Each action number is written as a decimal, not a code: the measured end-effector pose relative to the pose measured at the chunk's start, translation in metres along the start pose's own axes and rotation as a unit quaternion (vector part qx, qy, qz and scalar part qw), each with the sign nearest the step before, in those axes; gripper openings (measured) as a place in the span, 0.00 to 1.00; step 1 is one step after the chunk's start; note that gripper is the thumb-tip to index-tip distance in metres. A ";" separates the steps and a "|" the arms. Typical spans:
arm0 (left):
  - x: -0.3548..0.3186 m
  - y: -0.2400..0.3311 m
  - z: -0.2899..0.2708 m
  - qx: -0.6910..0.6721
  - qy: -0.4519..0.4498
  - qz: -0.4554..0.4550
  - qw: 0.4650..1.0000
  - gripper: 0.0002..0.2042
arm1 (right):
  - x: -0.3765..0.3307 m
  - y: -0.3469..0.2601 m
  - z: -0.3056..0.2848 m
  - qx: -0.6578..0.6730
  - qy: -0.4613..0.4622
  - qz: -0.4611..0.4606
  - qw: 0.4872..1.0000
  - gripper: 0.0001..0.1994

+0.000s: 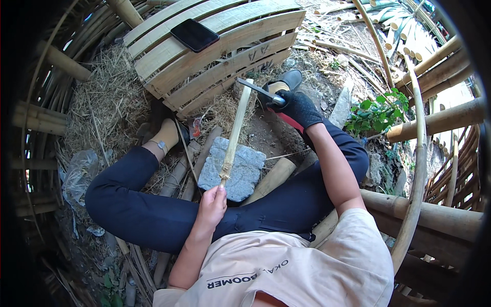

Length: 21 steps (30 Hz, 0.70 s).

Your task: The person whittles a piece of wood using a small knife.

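Note:
A pale split bamboo strip (236,130) rises from my left hand (212,205), which is bare and closed around its lower end. The strip slants away from me above a grey stone block (248,169); I cannot tell whether it touches the stone. A rough, frayed node shows on the strip just above my fingers. My right hand (300,109), in a black glove, grips a knife (251,88) by its handle. The knife's metal blade points left and crosses the strip near its far end. Whether the edge bites into the bamboo is too small to see.
A wooden slatted crate (220,48) stands ahead, with a black phone (195,35) on top. Dry straw (110,97) covers the ground to the left. Green leaves (376,112) and bamboo poles (434,125) stand on the right. My bent legs flank the stone.

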State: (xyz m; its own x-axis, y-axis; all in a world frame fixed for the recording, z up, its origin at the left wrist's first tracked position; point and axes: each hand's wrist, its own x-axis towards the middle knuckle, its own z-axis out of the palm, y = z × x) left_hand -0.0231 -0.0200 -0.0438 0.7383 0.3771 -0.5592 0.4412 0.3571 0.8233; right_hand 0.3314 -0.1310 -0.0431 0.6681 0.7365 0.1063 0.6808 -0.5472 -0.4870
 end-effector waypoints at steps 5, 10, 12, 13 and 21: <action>-0.002 0.018 -0.016 -0.188 -0.112 -0.097 0.971 0.19 | -0.016 -0.044 0.006 0.019 -0.140 -0.124 0.982 0.15; -0.001 0.019 -0.026 -0.245 -0.118 -0.117 0.955 0.19 | -0.034 -0.086 0.015 0.008 -0.216 -0.143 0.966 0.15; -0.001 0.019 -0.025 -0.247 -0.136 -0.112 0.953 0.19 | -0.038 -0.086 0.027 0.022 -0.187 -0.121 0.975 0.14; -0.001 0.019 -0.024 -0.246 -0.137 -0.114 0.953 0.19 | -0.038 -0.085 0.031 0.022 -0.187 -0.119 0.975 0.14; -0.001 0.017 -0.019 -0.226 -0.112 -0.120 0.960 0.20 | -0.029 -0.079 0.062 -0.059 -0.145 -0.125 0.980 0.07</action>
State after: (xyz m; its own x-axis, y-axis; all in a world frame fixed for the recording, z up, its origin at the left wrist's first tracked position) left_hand -0.0257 0.0025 -0.0309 0.7566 0.0615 -0.6510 0.3838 0.7643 0.5183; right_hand 0.2395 -0.0849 -0.0613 0.3738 0.9262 -0.0487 0.8542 -0.3642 -0.3711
